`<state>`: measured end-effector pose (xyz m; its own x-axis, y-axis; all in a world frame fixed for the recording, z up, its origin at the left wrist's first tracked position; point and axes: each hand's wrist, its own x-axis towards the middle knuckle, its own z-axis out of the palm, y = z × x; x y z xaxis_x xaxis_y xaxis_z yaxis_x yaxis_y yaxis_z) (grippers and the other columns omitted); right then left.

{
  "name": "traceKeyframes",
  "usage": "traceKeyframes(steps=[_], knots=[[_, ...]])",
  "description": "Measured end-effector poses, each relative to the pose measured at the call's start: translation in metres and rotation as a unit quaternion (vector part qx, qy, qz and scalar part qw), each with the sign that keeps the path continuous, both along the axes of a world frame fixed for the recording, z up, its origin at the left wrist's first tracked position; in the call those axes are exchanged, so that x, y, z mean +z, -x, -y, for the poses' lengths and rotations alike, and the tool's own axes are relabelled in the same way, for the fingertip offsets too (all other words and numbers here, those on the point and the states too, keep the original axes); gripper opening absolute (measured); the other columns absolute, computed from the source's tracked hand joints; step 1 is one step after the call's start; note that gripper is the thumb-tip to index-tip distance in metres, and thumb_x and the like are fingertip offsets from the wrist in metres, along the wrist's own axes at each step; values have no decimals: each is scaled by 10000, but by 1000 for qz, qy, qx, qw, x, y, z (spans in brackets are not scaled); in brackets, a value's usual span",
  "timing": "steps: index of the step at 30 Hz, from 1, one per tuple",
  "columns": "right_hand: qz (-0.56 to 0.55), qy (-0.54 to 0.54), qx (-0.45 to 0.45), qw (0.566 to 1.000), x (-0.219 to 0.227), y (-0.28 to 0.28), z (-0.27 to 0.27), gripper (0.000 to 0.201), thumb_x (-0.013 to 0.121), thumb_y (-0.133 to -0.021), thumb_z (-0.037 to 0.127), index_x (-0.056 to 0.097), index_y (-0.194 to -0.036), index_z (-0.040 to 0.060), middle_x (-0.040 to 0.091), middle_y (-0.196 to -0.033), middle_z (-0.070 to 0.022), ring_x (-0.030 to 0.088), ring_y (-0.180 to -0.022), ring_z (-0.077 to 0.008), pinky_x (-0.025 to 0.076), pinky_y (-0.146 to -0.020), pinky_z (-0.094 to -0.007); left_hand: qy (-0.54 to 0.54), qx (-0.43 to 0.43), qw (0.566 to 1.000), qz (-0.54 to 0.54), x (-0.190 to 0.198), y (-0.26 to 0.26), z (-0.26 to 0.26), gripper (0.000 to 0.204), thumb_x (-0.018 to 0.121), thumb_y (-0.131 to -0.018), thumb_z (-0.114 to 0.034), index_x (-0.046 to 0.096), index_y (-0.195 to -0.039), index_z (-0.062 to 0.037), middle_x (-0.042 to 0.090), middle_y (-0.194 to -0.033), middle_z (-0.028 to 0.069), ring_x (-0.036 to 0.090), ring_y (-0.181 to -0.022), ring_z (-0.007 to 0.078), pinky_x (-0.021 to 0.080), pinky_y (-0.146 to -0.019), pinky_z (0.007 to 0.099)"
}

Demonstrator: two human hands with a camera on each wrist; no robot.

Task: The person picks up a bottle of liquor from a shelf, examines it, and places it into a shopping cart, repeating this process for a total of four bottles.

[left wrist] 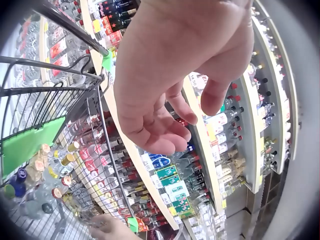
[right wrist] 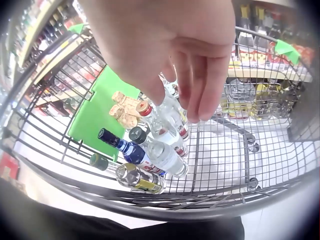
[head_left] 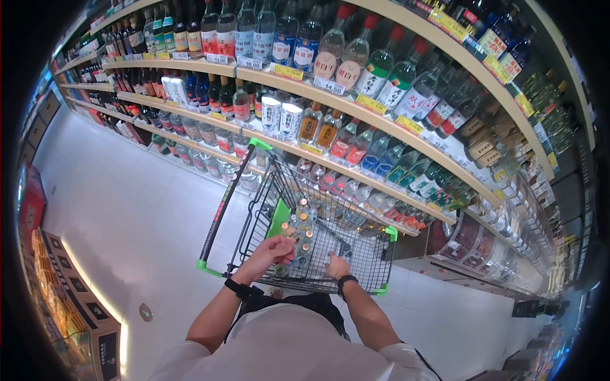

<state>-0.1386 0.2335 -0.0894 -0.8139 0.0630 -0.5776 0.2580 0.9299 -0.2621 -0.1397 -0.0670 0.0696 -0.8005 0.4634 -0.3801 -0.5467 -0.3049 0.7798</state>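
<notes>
"Where are the bottles [right wrist: 167,157]?"

"Bunched in the cart [head_left: 392,233] by the green flap [right wrist: 97,117], I'd guess so they steady one another."

"And the hands?"

"Apart. The left hand [head_left: 277,249] hangs loosely bent near them, seemingly empty; the right hand [head_left: 335,265] points its fingers down beside them, gripping nothing I can see, perhaps raised to avoid knocking any."

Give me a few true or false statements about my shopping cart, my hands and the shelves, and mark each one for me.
1. Several bottles are inside the cart. True.
2. The left hand grips a bottle. False: it holds nothing.
3. The right hand is over the cart. True.
4. The cart's inner panel is red. False: it is green.
5. Shelves beside the cart hold rows of bottles. True.
</notes>
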Motion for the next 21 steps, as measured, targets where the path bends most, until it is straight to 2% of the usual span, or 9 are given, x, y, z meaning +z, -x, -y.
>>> traceKeyframes(steps=[3,6,9,13,15,17,18,20,21], knots=[[-64,23,27,997,-30,-6,-21,494,686,-845,231,557,-1295,72,686,-1099,-219,642,-1069,-406,508,-932,-491,-10,-17,1000,-7,1,2,-5,193,615,-978,-221,598,-1073,-54,646,-1025,65,638,-927,156,516,-846,291],[-62,20,13,998,-21,-4,-32,432,681,-838,226,608,-1233,66,704,-1034,-209,662,-1027,-386,520,-910,-472,8,-12,1000,-16,-1,2,-7,205,614,-976,-227,597,-1079,-51,648,-1029,66,639,-929,155,514,-850,287],[-139,64,24,988,-14,13,-52,288,661,-825,188,684,-1078,52,717,-956,-195,683,-939,-372,536,-861,-446,-3,-15,1000,-25,-3,1,-5,271,626,-962,-242,597,-1127,-30,654,-1063,74,653,-926,152,519,-826,270],[-194,116,64,972,45,60,-79,171,631,-811,137,713,-931,47,721,-867,-161,706,-841,-297,549,-783,-391,-6,-4,1000,-14,-4,1,-2,233,622,-966,-230,599,-1111,-49,657,-1059,77,651,-948,163,518,-846,285],[-237,89,12,967,97,86,-83,140,612,-817,105,711,-898,47,717,-833,-148,708,-791,-251,549,-751,-369,-14,6,1000,-11,-4,0,-1,214,626,-965,-226,604,-1097,-59,657,-1052,76,652,-951,169,520,-851,293],[-311,73,19,947,145,115,-93,122,602,-834,79,704,-889,41,712,-811,-143,702,-744,-228,549,-727,-360,-20,14,1000,-8,-4,0,-2,207,626,-964,-222,605,-1092,-61,657,-1047,77,652,-949,171,521,-847,298],[-354,99,20,930,158,136,-106,110,603,-851,68,697,-892,29,713,-806,-129,696,-724,-214,548,-711,-348,-24,18,1000,-7,-5,0,-4,203,625,-964,-220,605,-1090,-62,656,-1045,78,652,-948,172,522,-845,300],[-360,134,5,923,230,158,-104,92,625,-858,66,679,-913,16,705,-802,-106,676,-725,-183,537,-702,-325,-40,29,999,-8,-8,-1,-8,185,620,-968,-213,606,-1079,-66,656,-1042,79,651,-948,172,522,-842,301],[-440,125,23,889,248,174,-109,71,622,-850,62,676,-877,24,695,-791,-135,689,-727,-229,535,-699,-346,-48,35,998,-8,-8,0,-11,176,618,-970,-209,606,-1074,-68,655,-1040,79,651,-947,171,522,-840,302]])
